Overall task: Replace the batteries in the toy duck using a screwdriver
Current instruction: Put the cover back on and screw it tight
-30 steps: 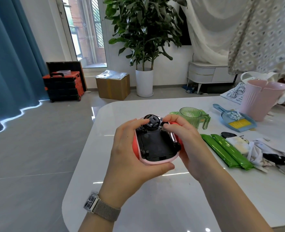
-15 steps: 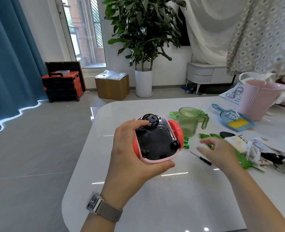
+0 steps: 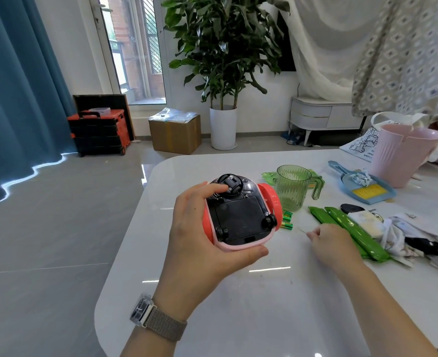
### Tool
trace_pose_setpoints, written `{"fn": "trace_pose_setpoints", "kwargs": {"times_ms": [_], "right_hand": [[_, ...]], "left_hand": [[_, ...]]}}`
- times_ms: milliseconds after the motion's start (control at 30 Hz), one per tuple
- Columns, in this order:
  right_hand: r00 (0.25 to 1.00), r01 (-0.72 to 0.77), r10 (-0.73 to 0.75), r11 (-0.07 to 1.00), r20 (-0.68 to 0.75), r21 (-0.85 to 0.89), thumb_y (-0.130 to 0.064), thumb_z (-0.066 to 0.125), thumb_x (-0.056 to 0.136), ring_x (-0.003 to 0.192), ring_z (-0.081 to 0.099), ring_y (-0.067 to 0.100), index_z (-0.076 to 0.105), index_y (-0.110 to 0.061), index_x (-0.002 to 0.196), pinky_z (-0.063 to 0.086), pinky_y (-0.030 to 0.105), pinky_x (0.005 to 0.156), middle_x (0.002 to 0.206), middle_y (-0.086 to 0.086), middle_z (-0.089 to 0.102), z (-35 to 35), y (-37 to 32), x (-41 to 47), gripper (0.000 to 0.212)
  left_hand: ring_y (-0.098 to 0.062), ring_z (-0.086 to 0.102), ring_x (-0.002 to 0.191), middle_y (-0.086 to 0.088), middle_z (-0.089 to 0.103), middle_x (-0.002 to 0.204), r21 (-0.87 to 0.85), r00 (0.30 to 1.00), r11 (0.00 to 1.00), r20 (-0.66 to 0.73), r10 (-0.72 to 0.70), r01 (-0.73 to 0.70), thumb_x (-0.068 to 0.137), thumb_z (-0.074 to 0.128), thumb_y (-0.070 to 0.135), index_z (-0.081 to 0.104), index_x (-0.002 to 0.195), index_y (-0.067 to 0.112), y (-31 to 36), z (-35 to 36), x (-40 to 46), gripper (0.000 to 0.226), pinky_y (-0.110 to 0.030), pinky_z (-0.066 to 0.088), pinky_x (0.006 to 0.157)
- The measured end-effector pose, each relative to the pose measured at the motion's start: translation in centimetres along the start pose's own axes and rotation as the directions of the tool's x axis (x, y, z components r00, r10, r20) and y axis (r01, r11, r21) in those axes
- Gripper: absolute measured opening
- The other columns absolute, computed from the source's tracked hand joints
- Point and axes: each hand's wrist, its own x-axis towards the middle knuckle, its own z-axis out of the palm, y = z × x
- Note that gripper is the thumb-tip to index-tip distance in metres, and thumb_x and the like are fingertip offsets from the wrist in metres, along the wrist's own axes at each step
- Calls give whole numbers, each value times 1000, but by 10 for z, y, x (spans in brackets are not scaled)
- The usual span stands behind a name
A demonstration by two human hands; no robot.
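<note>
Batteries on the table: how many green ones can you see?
2 in view: one green battery lies at the foot of the green cup, the other just nearer the camera. The toy duck may hide more.

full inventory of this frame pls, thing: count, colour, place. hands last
toy: 1, red/pink with black underside up, in left grip
batteries: at least 2, green, table, by cup
cup: 1, clear green, table behind toy
packets: 2, green, table right
dustpan: 1, blue with yellow brush, far right
bin: 1, pink, far right
table: 1, white
plant: 1, green, white pot, floor
box: 1, brown, floor
crate: 1, orange/black, floor
watch: 1, left wrist
left hand: holds toy
right hand: on table; screwdriver grip unclear
</note>
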Motion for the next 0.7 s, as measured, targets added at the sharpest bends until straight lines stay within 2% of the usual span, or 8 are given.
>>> {"fn": "trace_pose_setpoints", "kwargs": {"times_ms": [67, 133, 200, 300, 400, 533, 633, 700], "right_hand": [[999, 4, -1, 998, -42, 63, -23, 48, 99, 72, 52, 22, 54, -13, 70, 39, 32, 61, 79, 6, 59, -5, -1, -2, 31], [997, 28, -17, 987, -69, 156, -21, 41, 101, 82, 52, 23, 54, -11, 88, 38, 33, 67, 91, 4, 58, -9, -6, -5, 20], [998, 41, -23, 951, -62, 305, -20, 36, 102, 81, 53, 23, 51, -10, 98, 38, 33, 65, 92, 3, 60, -11, -11, -8, 18], [992, 117, -86, 888, -89, 446, -22, 37, 102, 66, 50, 20, 47, -9, 95, 37, 33, 58, 81, 8, 60, -17, -19, -11, 18], [990, 142, -119, 764, -79, 630, -25, 39, 102, 62, 44, 18, 47, -17, 89, 43, 36, 61, 76, 6, 54, -27, -30, -18, 16], [971, 203, -230, 625, -71, 754, -23, 51, 98, 49, 42, 10, 55, -15, 85, 43, 29, 54, 67, -1, 53, -43, -44, -37, 15], [963, 179, -266, 551, -32, 815, -18, 59, 93, 40, 38, 5, 62, -10, 78, 40, 23, 46, 47, -11, 51, -48, -47, -46, 17], [963, 117, -269, 474, 17, 872, -18, 61, 91, 47, 43, 8, 67, -10, 83, 45, 22, 47, 56, -7, 57, -51, -49, -51, 12]], "left_hand": [[10, 40, 121, 24, 40, 128, 2, 1000, 1000, -6, 0, 0, 43, 91, 47, 43, 119, 51, 0, 1, 1, 90, -2, 40, 90], [11, 40, 121, 23, 40, 128, 1, 1000, 1000, -6, 0, 0, 43, 91, 47, 43, 119, 51, 0, 2, 1, 89, -2, 40, 90], [10, 40, 121, 23, 41, 128, -2, 1000, 1000, -5, 1, -1, 43, 90, 47, 43, 119, 50, 1, 2, 1, 89, -2, 40, 91], [8, 40, 122, 21, 42, 128, 5, 1000, 1000, -11, 8, -8, 44, 90, 48, 43, 119, 50, 2, 2, 1, 88, -5, 41, 93], [8, 41, 121, 19, 43, 128, -6, 1000, 1000, -11, 4, -4, 44, 92, 46, 44, 119, 49, 2, 2, 1, 89, -5, 41, 92], [9, 42, 119, 16, 43, 129, 0, 1000, 1000, -7, 0, 0, 45, 91, 47, 43, 120, 47, 2, 2, 1, 89, -2, 40, 90], [10, 43, 118, 15, 45, 128, 0, 1000, 1000, -16, 2, -2, 45, 91, 46, 43, 120, 47, 3, 2, 1, 89, -2, 40, 89], [8, 44, 118, 15, 46, 127, 0, 1000, 1000, -28, 2, -2, 45, 92, 45, 44, 120, 46, 3, 3, 1, 89, -3, 41, 90]]}}
